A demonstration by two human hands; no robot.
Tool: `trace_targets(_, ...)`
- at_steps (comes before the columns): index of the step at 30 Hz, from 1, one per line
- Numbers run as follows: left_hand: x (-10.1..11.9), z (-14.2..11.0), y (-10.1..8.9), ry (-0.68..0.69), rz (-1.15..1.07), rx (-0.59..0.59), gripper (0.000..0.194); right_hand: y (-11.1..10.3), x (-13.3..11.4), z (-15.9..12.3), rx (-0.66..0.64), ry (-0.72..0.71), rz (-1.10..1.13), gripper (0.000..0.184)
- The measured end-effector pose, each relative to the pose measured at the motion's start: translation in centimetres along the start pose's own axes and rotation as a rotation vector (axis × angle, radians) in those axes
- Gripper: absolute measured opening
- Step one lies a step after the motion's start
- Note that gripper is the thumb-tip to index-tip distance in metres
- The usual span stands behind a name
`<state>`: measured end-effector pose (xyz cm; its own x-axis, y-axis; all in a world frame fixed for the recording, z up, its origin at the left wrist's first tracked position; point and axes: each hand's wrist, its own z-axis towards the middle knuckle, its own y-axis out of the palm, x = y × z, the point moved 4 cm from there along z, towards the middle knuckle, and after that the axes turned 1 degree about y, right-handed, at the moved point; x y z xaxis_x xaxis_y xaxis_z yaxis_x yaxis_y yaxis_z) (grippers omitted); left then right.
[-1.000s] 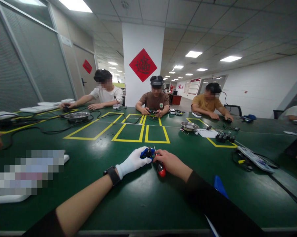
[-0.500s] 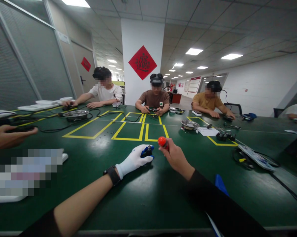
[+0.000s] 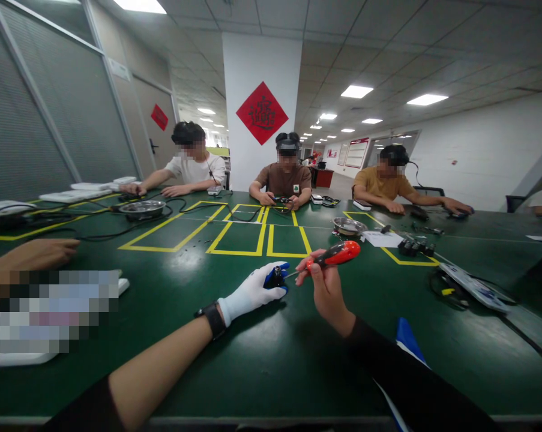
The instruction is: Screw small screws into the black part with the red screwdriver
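The white-gloved left grip (image 3: 258, 287) is holding a small black part (image 3: 277, 275), near centre; the bare right grip (image 3: 327, 287) is clasping a red-and-black screwdriver (image 3: 334, 254) just right of it. Farther off, a round metal bowl (image 3: 136, 216) is sitting left, another metal bowl (image 3: 349, 232) right, contents indistinct.

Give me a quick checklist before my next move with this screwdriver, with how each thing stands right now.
1. Black part held: ok, in the grip of the gloved left hand.
2. Screwdriver held: ok, its red-and-black handle is in the right hand.
3. Shaft aimed at the black part: ok, it points toward it from the right.
4. Tip seated against the part: cannot tell, too small to make out.
5. Both hands gloved: not ok, the right is bare.
6. Co-worker's hand apart from yours: ok, it is off to the left.
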<state>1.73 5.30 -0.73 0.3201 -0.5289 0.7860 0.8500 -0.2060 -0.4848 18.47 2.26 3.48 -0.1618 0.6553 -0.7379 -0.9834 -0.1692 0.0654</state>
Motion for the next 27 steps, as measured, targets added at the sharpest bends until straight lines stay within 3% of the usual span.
trace_targets(9,-0.12,0.0,0.11,-0.015,0.01,-0.021,0.057,0.54,0.54,-0.43,-0.134,0.007,-0.049,0.015)
trace_targets(27,0.72,-0.1,-0.04,-0.034,0.045,-0.037,0.031,0.46,0.7,-0.47,-0.12,-0.016,-0.045,0.014)
